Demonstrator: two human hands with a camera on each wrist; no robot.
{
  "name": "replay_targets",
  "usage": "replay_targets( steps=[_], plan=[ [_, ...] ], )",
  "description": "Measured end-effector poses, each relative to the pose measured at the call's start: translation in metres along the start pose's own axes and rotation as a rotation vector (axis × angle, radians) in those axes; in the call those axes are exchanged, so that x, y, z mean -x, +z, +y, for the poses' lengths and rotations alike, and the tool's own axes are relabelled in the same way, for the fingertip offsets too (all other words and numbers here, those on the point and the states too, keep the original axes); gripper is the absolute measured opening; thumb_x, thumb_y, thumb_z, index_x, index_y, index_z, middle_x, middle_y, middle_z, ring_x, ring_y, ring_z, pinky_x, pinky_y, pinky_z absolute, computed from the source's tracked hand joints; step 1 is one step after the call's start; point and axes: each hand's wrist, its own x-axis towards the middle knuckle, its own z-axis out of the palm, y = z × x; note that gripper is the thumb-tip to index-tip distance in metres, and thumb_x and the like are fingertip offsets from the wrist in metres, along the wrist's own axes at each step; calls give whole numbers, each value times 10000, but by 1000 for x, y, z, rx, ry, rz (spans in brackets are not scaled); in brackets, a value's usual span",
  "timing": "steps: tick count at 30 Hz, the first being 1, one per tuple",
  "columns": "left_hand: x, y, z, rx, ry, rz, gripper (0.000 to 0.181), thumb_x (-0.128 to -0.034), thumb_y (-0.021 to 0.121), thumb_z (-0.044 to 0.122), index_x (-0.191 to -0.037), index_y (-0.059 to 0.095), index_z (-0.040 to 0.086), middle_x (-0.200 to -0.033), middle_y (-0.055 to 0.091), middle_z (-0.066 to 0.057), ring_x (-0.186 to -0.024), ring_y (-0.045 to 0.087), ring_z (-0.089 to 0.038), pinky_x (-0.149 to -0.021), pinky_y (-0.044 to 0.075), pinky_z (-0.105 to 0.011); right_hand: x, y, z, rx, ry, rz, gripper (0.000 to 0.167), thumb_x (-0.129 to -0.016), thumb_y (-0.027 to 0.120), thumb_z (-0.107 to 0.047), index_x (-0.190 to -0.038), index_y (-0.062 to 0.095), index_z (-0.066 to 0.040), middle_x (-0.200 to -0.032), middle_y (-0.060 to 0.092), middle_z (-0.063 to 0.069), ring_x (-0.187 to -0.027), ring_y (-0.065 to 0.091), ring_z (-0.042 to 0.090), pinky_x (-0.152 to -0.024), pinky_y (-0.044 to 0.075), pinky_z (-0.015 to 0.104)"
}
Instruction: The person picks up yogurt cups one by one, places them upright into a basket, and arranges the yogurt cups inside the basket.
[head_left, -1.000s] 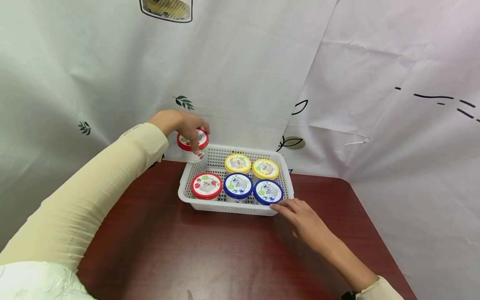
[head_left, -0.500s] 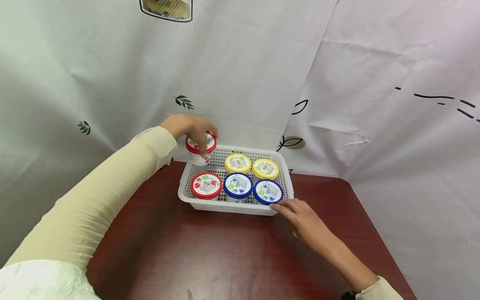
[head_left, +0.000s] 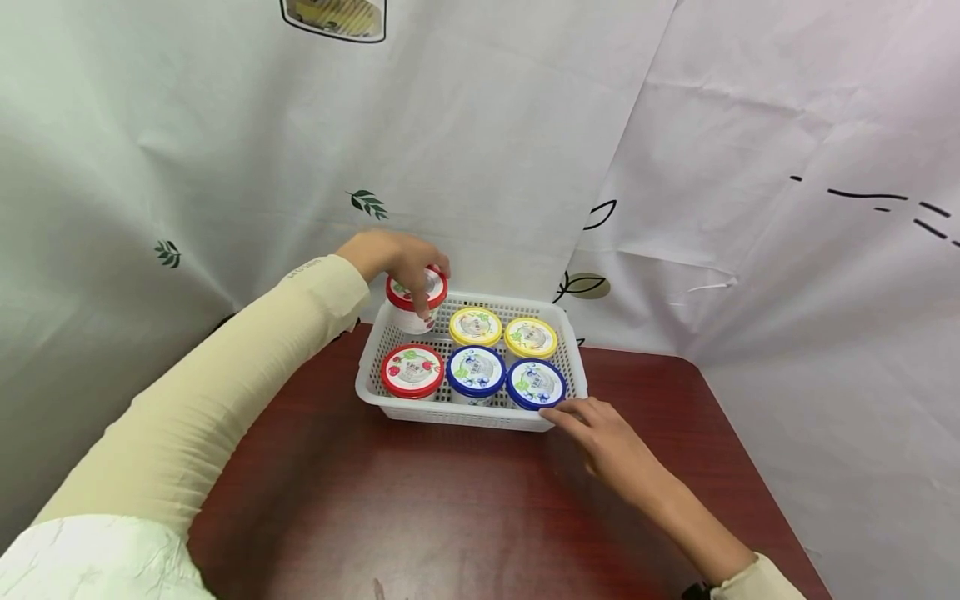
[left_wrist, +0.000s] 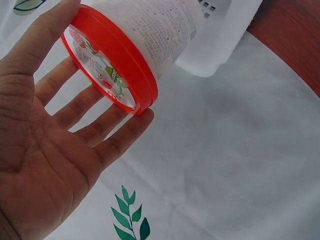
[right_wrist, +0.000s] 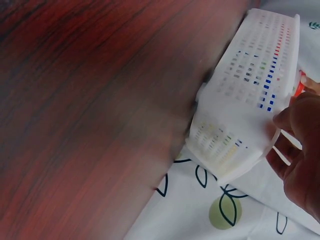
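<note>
My left hand (head_left: 401,257) holds a white tub (head_left: 410,322) with a red lid by the lid's edge, fingers spread around it. In the left wrist view, the thumb and fingertips press the rim of the red lid (left_wrist: 120,52). The tub hangs over the back left corner of a white plastic basket (head_left: 468,416). My right hand (head_left: 611,442) grips the basket's front right corner, thumb against the outer wall in the right wrist view. Inside the basket sit another red-lidded tub (head_left: 413,371), two blue-lidded tubs (head_left: 477,371) and two yellow-lidded tubs (head_left: 476,326).
The basket stands at the back of a dark red wooden table (head_left: 450,508). A white cloth (head_left: 495,150) printed with leaves hangs close behind the basket and along both sides.
My left hand has carried the red-lidded tub rightward and slightly down, from beside the basket's left edge to over its back left corner. The right hand and basket stay put.
</note>
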Motion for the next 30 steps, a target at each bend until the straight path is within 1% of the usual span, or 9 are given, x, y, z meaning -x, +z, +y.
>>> replay_targets(
  steps=[6, 10, 13, 18, 25, 30],
  plan=[
    [-5, 6, 3, -5, 11, 11, 885, -877, 975, 357, -1640, 560, 191, -1605, 588, -163, -1410, 603, -374, -1107, 628, -540, 0, -1, 0, 1, 7, -6, 646, -850, 795, 150, -1408, 765, -174, -1267, 754, 55, -1130, 732, 270, -970, 621, 486],
    [-8, 12, 4, 8, 28, 12, 879, -885, 972, 344, -1641, 558, 177, -1624, 577, -160, -1435, 583, -375, -1127, 617, -549, 1, -2, -1, 0, 8, -8, 655, -846, 794, 155, -1412, 764, -174, -1273, 753, 53, -1130, 730, 271, -972, 619, 483],
    [-10, 17, 4, 27, 27, 6, 867, -888, 971, 328, -1638, 561, 180, -1636, 569, -152, -1449, 569, -371, -1144, 605, -556, 1, -2, -1, 0, 8, -8, 648, -852, 790, 154, -1411, 763, -173, -1276, 752, 53, -1132, 729, 269, -972, 616, 483],
    [-15, 22, 3, 32, 38, 5, 861, -904, 961, 317, -1646, 552, 168, -1653, 560, -158, -1484, 552, -370, -1172, 581, -569, 1, -1, -1, 1, 13, -11, 643, -860, 788, 153, -1413, 761, -174, -1278, 750, 54, -1142, 729, 268, -973, 618, 490],
    [-24, 33, -4, 36, 48, 5, 886, -904, 962, 319, -1662, 537, 150, -1671, 541, -167, -1510, 539, -373, -1187, 568, -568, 0, -1, -2, -2, 11, -7, 640, -865, 794, 144, -1417, 761, -178, -1280, 750, 53, -1142, 731, 268, -970, 624, 488],
    [-25, 42, -7, 33, 59, 2, 861, -919, 947, 314, -1659, 543, 136, -1666, 549, -173, -1512, 539, -369, -1210, 548, -567, 0, -3, -3, -1, 19, -15, 658, -854, 799, 151, -1421, 760, -181, -1283, 748, 53, -1142, 728, 268, -964, 624, 485]
  ],
)
